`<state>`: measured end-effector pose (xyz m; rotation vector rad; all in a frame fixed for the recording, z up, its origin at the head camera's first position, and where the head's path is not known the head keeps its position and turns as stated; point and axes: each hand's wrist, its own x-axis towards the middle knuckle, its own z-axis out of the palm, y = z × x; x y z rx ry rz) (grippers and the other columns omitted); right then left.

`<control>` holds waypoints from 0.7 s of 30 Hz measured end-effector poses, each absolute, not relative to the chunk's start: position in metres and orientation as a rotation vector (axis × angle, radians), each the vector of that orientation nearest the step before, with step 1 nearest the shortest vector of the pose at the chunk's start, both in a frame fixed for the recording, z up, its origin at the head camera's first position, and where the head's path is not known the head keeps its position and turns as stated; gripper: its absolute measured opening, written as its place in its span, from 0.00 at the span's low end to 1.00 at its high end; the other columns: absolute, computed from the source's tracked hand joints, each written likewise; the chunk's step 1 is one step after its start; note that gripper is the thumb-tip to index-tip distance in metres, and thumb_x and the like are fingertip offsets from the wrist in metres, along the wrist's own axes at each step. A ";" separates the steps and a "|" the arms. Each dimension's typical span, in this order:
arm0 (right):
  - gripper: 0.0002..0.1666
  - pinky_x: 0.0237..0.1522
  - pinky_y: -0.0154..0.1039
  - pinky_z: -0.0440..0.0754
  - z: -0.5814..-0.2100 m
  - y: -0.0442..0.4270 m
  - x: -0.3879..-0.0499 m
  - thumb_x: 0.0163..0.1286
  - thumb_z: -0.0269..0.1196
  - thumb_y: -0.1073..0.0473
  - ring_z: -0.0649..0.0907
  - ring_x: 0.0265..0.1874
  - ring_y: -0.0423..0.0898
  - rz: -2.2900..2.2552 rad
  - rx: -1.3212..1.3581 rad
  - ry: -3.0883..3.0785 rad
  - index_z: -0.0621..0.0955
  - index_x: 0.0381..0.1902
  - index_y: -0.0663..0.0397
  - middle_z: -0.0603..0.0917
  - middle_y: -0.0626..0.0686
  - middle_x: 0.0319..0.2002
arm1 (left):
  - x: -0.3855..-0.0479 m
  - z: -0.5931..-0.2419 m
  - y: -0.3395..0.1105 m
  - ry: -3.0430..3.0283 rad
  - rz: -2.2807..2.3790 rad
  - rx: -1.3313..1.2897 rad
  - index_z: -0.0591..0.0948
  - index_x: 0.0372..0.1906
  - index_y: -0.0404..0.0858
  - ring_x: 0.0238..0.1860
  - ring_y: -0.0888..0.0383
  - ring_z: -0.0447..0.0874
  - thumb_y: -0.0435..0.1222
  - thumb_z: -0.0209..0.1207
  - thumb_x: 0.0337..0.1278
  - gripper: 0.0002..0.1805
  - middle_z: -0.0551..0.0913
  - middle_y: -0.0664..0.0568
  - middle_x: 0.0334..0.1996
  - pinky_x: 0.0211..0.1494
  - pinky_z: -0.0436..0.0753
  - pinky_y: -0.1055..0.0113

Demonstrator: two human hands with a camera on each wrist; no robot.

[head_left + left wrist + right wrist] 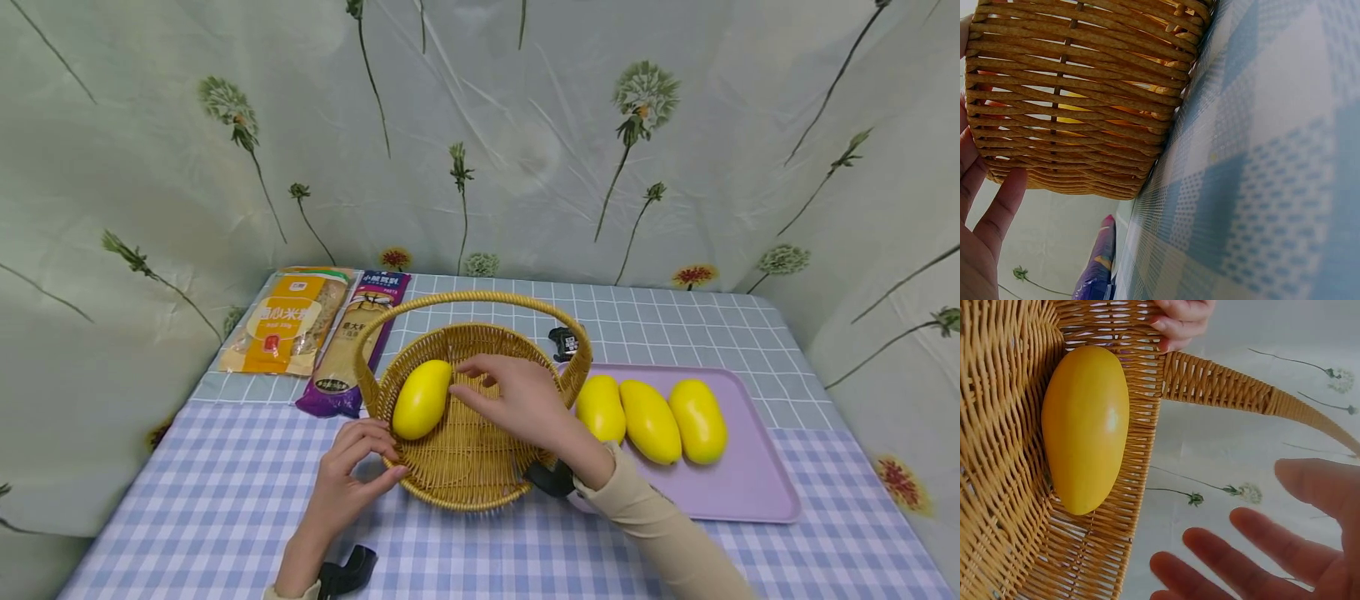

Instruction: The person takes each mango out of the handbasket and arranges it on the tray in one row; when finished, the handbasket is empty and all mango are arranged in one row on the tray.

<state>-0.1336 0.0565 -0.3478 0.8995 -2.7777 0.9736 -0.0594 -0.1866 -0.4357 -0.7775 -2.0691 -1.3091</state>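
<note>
A yellow mango (422, 402) lies against the left inner wall of a round wicker basket (472, 467) with a tall arched handle. My left hand (348, 471) holds the basket's rim at the front left, its fingers over the edge; in the left wrist view a fingertip touches the woven outside. Just right of the mango, my right hand (521, 404) hovers over the basket with nothing in it. The right wrist view has its fingers spread apart, away from the mango (1085, 431).
A purple tray (757, 467) to the right carries three more mangoes (650, 422). Behind the basket's right side sits a small black object (564, 343). A yellow food packet (288, 325) and a purple pasta bag (356, 342) lie at the back left.
</note>
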 end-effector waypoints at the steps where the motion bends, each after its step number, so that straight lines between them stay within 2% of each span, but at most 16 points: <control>1: 0.22 0.37 0.38 0.79 -0.348 0.054 -0.135 0.66 0.60 0.41 0.83 0.38 0.43 0.955 0.899 -2.798 0.82 0.50 0.45 0.84 0.45 0.44 | -0.059 -0.436 -0.187 -2.068 -1.309 -0.778 0.79 0.26 0.38 0.43 0.42 0.74 0.33 0.72 0.44 0.11 0.80 0.48 0.34 0.60 0.68 0.67; 10: 0.29 0.31 0.38 0.78 -0.357 0.033 -0.147 0.66 0.58 0.37 0.83 0.40 0.46 0.806 0.900 -3.003 0.78 0.58 0.46 0.84 0.50 0.48 | -0.060 -0.435 -0.187 -2.068 -1.306 -0.777 0.79 0.26 0.38 0.43 0.43 0.74 0.34 0.72 0.44 0.10 0.80 0.50 0.34 0.59 0.68 0.67; 16: 0.32 0.38 0.42 0.80 -0.365 0.021 -0.152 0.65 0.59 0.36 0.82 0.44 0.47 0.717 0.940 -3.113 0.76 0.60 0.46 0.82 0.50 0.50 | -0.060 -0.435 -0.187 -2.059 -1.312 -0.788 0.79 0.26 0.38 0.43 0.43 0.74 0.37 0.70 0.48 0.10 0.80 0.46 0.33 0.58 0.68 0.67; 21: 0.33 0.39 0.41 0.79 -0.373 0.016 -0.154 0.64 0.59 0.36 0.81 0.37 0.45 0.697 0.998 -3.143 0.76 0.61 0.47 0.83 0.50 0.49 | -0.060 -0.435 -0.187 -2.057 -1.308 -0.792 0.79 0.26 0.38 0.42 0.42 0.74 0.36 0.70 0.48 0.10 0.80 0.47 0.33 0.59 0.68 0.67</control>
